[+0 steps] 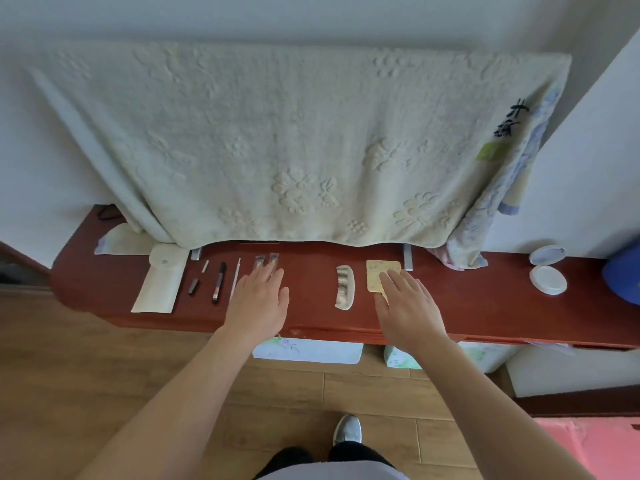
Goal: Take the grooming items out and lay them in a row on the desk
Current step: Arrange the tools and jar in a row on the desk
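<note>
The grooming items lie in a row along the desk [311, 271], across the middle of the frame. From the left end: a white pouch [156, 287] with its flap open, a short dark tube [194, 286], a small white stick [205, 266] just above it, a dark pen [219, 282], a thin white rod [235, 278], and two metal clippers [267, 260] side by side. After a gap come a pale comb [344, 287], its teeth facing left, and a yellow square [379, 273] just right of it (a card or a mirror, I cannot tell which).

The left hand [258, 306] reaches over the desk edge with fingers straight and close together, holding nothing; its fingertips cover the near ends of the clippers. The right hand [408, 306] is also flat, fingers straight and slightly spread, holding nothing; they lie over the lower right part of the yellow square.

Far right on the desk sits an open round compact [547, 271]. A pale embossed towel [294, 150] hangs over the back of the desk, filling the upper frame. At bottom centre, a grey shoe [347, 429] stands on the wooden floor [104, 358].
</note>
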